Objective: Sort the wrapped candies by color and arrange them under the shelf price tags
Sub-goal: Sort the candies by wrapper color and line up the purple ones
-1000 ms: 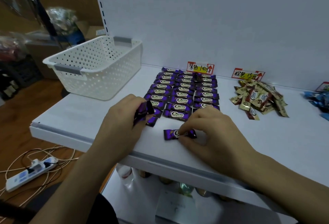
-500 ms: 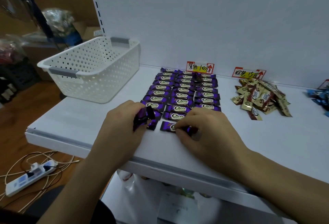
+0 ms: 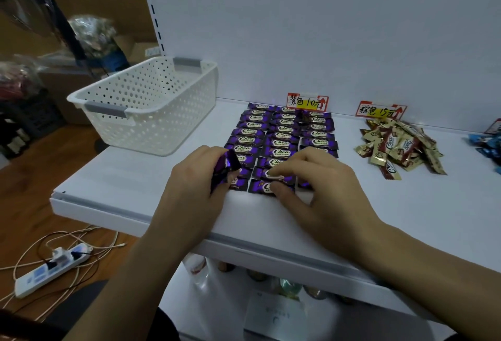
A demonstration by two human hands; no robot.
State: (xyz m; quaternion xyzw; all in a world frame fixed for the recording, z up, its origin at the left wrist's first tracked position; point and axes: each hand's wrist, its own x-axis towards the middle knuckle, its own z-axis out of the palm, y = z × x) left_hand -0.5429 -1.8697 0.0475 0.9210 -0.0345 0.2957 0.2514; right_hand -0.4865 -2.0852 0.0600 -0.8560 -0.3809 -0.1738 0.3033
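Observation:
Purple wrapped candies lie in three neat columns on the white shelf, below a red-and-yellow price tag. My left hand grips a few purple candies at the columns' near left corner. My right hand pinches one purple candy lying at the near end of the middle column. A loose pile of gold and brown candies sits under a second price tag. Blue candies show at the right edge.
A white perforated basket stands at the shelf's back left. A power strip with cables lies on the wooden floor at the left. Boxes and bags are stacked behind the basket. A lower shelf holds more items.
My right hand slid the single purple candy away from the shelf's front edge up to the near end of the middle column. My left hand kept holding its candies.

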